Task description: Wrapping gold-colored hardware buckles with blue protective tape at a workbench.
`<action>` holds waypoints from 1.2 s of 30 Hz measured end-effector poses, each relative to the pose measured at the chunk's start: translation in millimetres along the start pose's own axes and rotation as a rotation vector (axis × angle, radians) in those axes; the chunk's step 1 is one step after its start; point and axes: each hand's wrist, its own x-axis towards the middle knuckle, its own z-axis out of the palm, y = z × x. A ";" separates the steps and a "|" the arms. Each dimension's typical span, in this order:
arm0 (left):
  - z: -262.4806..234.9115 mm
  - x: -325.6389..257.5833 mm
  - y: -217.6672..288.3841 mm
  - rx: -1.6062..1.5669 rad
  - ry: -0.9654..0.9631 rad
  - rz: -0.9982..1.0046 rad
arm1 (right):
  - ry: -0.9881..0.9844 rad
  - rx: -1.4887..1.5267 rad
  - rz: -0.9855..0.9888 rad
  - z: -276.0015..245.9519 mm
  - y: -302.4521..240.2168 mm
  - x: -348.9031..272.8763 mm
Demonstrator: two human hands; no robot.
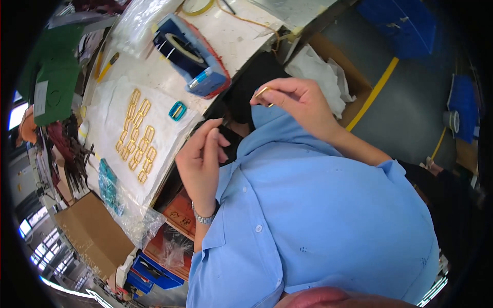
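Observation:
My right hand (303, 102) is closed, holding a small gold metal buckle (263, 93) between thumb and fingers in front of my blue shirt. To its left, beside the table's edge, my left hand (200, 159) has its thumb against the index finger and the other fingers curled. Whatever it may pinch is too small or hidden to make out. Several gold oblong buckles (136, 131) lie in rows on a white sheet (109, 105) on the table. Nearer the table's edge sits a single buckle with a teal surround (177, 111).
A blue tape dispenser (205, 77) stands near the table's edge, beyond my left hand. A yellow utility knife (108, 66) and clear plastic bags (136, 28) lie farther back. An open carton with white paper (321, 77) is on the right. A brown cardboard box (95, 233) stands lower left.

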 end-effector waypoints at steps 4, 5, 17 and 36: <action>6.0 17.3 8.1 0.042 0.002 0.071 | 0.363 -0.272 0.024 -116.3 93.8 -3.2; 8.7 20.9 10.2 0.033 -0.018 0.071 | 0.345 -0.361 0.160 -156.0 130.7 -8.0; 26.3 17.5 16.9 0.082 -0.004 0.080 | 0.638 -0.206 0.730 -285.5 303.1 -72.6; -19.0 151.1 71.0 0.633 0.223 0.484 | -0.206 0.480 0.163 -52.5 44.8 34.6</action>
